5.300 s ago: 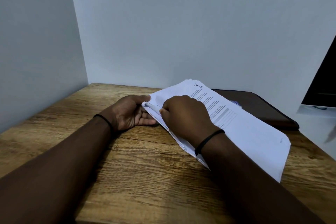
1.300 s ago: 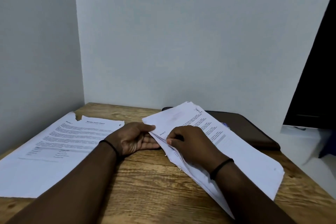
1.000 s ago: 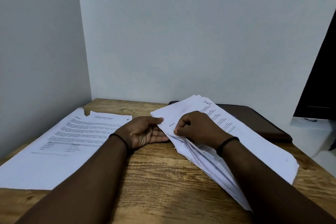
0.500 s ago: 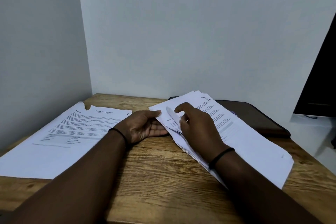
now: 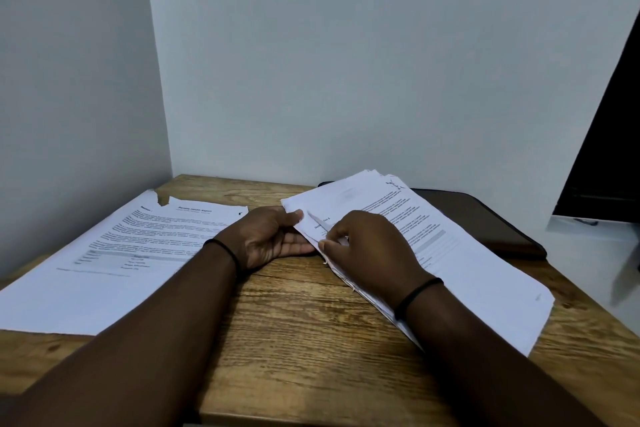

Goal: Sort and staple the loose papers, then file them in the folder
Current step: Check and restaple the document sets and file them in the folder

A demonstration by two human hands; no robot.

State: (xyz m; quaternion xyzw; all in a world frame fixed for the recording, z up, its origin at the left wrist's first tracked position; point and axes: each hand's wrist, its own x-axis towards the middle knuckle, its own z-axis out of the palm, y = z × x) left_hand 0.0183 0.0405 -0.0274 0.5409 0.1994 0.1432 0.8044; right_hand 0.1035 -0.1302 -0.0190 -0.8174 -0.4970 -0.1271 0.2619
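My two hands work the near left corner of the one thick paper stack (image 5: 450, 253) on the desk (image 5: 298, 329): my left hand (image 5: 273, 239) pinches that corner, thumb on top, and my right hand (image 5: 370, 250) curls its fingers into the sheet edges. Two loose sheets (image 5: 114, 263) lie to my left. One dark folder (image 5: 485, 218) sits partly under the stack's far side.

A thick stack of papers (image 5: 460, 263) lies askew at the right, its printed top sheet showing lines of text and its near corner fanned. Behind it, partly covered, lies a dark folder (image 5: 485, 218) (closed, flat). At the left lie two printed sheets (image 5: 114, 263), overlapping.
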